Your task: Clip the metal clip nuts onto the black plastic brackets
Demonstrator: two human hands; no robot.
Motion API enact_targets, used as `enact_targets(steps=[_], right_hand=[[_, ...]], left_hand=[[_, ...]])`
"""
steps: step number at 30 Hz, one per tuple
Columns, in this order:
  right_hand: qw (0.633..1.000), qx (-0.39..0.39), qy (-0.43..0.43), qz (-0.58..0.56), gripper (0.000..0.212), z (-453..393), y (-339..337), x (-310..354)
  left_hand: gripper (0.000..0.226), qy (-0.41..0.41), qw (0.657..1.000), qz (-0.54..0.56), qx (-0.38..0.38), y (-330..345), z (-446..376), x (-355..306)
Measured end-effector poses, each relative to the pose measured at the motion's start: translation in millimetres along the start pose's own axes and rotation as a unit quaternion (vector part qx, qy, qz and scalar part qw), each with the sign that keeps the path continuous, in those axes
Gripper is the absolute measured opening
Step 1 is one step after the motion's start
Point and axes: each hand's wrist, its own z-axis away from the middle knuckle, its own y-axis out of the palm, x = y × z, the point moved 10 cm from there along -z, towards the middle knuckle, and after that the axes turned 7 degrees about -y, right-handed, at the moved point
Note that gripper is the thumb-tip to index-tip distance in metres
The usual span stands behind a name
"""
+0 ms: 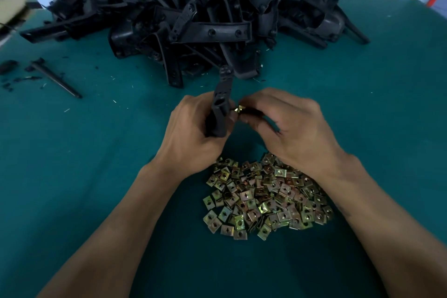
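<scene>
My left hand (193, 128) grips a black plastic bracket (222, 97) upright above the green table, its upper end pointing away from me. My right hand (287, 126) pinches a brass-coloured metal clip nut (240, 109) against the bracket's right edge. Whether the nut sits fully on the edge is hidden by my fingers. A heap of loose clip nuts (263, 198) lies on the table just below my wrists. A large pile of black brackets (205, 19) fills the far middle of the table.
The green table mat (96, 152) spreads to both sides. At the far left lie a loose black rod-shaped part (56, 78) and small black scraps (9, 66). A white wall stands behind the bracket pile.
</scene>
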Motion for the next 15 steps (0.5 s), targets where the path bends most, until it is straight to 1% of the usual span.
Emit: enact_targets(steps=[4,8,10,13,15], right_hand=[[0.995,0.028,-0.060,0.075,0.017,-1,3,12],[0.994,0.037,-0.068,0.079,0.015,1,2,12],[0.997,0.027,-0.045,0.049,0.014,2,-1,7],[1.000,-0.021,0.004,-0.002,0.014,7,-16,-7],[0.993,-0.067,0.081,-0.062,0.013,15,-27,-26]], left_hand=[[0.012,-0.003,1.000,-0.001,0.001,-1,0,1],[0.012,0.003,1.000,0.008,0.005,-2,0,-1],[0.011,-0.002,1.000,0.003,0.007,0,1,-1],[0.014,-0.011,1.000,-0.011,0.009,1,1,-1],[0.022,-0.003,0.999,-0.033,0.026,4,2,-3]])
